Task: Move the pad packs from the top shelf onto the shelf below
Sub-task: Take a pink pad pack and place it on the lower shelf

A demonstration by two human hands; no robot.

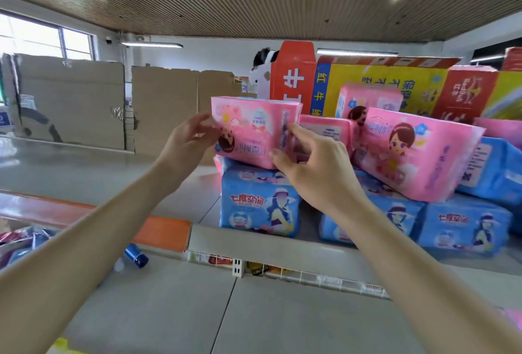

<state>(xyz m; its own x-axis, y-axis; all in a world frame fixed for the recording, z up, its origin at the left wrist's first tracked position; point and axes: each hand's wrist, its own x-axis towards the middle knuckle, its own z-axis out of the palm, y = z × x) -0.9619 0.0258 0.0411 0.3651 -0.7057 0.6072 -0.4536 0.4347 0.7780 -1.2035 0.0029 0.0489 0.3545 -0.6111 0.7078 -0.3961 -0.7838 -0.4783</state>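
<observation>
Head view: my left grip (189,138) and right grip (313,167) pinched opposite ends of the pink pad pack (254,130), lying atop the blue pack (260,203); I judged it light, soft, slippery, best clasped endwise.

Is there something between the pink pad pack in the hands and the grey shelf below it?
Nothing visible blocks it. The pink plastic pad pack only has to clear the top shelf's grey front lip. A blue can lies aside at left on the grey lower shelf.
</observation>
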